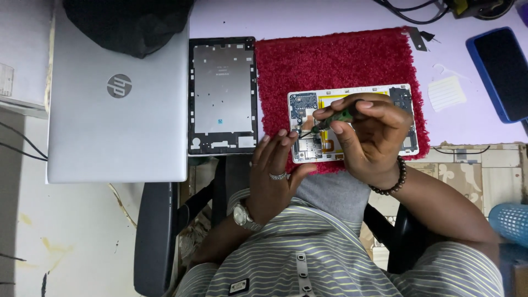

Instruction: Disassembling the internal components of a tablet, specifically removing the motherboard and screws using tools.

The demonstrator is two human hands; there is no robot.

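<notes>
An opened tablet body (404, 118) with exposed circuit boards and a yellow battery lies on a red shaggy mat (335, 60). My right hand (374, 137) is closed around a small green-handled screwdriver (333, 118), its tip pointing down-left onto the board at the tablet's left end. My left hand (275, 176), wearing a ring and a wristwatch, rests its fingertips on the tablet's near left edge, next to the screwdriver tip. My right wrist carries a dark bead bracelet.
The removed tablet screen panel (223, 96) lies face down left of the mat. A closed silver laptop (118, 99) sits further left, with a black cloth (129, 22) on it. A blue-cased phone (503, 71) and a white pad (446, 93) lie at right.
</notes>
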